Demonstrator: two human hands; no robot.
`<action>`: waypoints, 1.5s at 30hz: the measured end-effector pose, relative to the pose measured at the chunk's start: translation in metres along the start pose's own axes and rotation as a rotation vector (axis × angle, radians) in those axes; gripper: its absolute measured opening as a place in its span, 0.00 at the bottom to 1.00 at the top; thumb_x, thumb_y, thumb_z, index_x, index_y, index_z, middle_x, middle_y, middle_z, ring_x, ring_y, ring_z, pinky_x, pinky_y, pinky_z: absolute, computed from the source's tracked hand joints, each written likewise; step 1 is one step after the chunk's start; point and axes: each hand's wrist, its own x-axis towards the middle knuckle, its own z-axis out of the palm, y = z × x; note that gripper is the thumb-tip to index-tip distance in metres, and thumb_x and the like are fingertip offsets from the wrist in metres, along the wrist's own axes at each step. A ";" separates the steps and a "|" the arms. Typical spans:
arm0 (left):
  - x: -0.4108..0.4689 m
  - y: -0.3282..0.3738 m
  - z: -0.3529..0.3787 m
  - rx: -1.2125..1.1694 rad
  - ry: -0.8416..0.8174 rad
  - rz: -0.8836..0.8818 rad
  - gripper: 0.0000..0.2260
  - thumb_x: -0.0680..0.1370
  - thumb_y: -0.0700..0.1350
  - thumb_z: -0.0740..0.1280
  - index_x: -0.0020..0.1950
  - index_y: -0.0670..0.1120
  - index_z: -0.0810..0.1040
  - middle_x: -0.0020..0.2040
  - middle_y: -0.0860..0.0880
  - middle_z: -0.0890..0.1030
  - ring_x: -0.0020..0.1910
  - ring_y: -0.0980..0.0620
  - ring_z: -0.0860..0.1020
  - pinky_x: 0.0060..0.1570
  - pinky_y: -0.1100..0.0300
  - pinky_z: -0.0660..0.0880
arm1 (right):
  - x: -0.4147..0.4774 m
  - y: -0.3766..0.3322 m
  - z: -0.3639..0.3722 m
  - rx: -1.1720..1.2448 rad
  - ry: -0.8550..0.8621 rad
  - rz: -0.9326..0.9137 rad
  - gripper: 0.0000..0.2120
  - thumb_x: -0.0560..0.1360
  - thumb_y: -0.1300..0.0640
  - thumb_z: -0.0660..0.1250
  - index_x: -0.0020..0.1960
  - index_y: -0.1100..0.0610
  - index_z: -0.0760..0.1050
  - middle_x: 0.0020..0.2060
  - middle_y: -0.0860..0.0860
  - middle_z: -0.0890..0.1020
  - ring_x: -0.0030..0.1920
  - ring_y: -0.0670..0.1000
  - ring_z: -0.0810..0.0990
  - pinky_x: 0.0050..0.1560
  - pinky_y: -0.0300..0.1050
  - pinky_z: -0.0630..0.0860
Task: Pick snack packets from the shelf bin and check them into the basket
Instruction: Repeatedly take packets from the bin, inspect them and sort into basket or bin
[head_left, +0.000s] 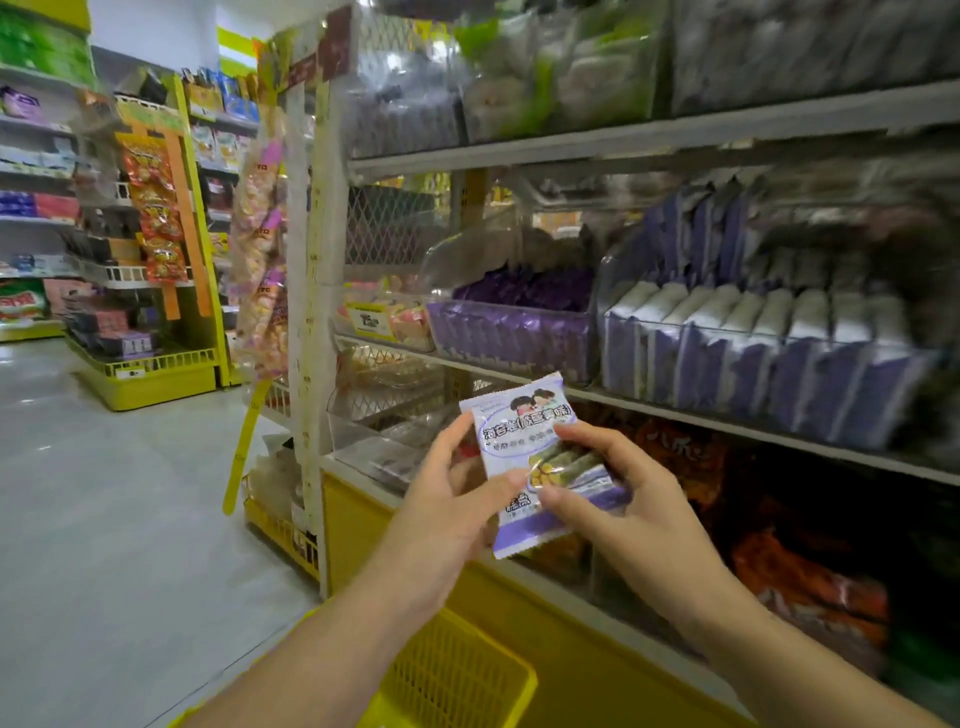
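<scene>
Fingers (589, 441) of your R hand (639, 514) curl round the right side of the packet (514, 434), thumb on its front. Your L hand (441, 504) pinches the left edge, thumb across the front too, so both hands grip the one packet & neither is free. Packet's in mid-air, tilted, print toward you, in front of the lower shelves & above the basket (457, 670), not in it. Progress as I read it: pick is done for this one, you're at the check stage, drop into basket not yet done. Only a corner of the yellow mesh basket shows betw. your forearms, so I can't tell if any packets are inside, i.e. no count of what's finished. Plenty left: the clear bins (511, 312) on the middle shelf (727, 421) are full of purple/white packs in rows. Which bin this one came from I can't say; the white-&-purple row on the right looks the closer match. What's left here, IMO: release w/ one hand & lower it into the basket.
</scene>
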 end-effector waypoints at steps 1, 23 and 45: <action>0.005 0.007 0.015 0.038 -0.050 0.023 0.29 0.67 0.42 0.75 0.64 0.59 0.68 0.55 0.51 0.84 0.55 0.50 0.82 0.45 0.59 0.80 | 0.001 -0.010 -0.015 -0.014 0.038 -0.018 0.25 0.61 0.42 0.73 0.57 0.43 0.76 0.53 0.40 0.82 0.55 0.41 0.79 0.56 0.38 0.74; 0.186 0.025 0.196 1.364 -0.395 0.611 0.15 0.80 0.52 0.61 0.66 0.57 0.75 0.60 0.59 0.75 0.57 0.55 0.74 0.57 0.57 0.74 | 0.138 -0.099 -0.268 -1.401 0.157 0.061 0.16 0.68 0.48 0.70 0.50 0.57 0.78 0.44 0.53 0.81 0.46 0.53 0.79 0.45 0.47 0.78; 0.227 0.009 0.181 1.320 -0.522 0.474 0.20 0.76 0.62 0.59 0.68 0.60 0.70 0.68 0.61 0.70 0.67 0.57 0.68 0.66 0.58 0.65 | 0.201 -0.058 -0.261 -1.751 -0.459 0.580 0.15 0.81 0.61 0.54 0.62 0.65 0.74 0.60 0.61 0.78 0.57 0.59 0.77 0.59 0.48 0.71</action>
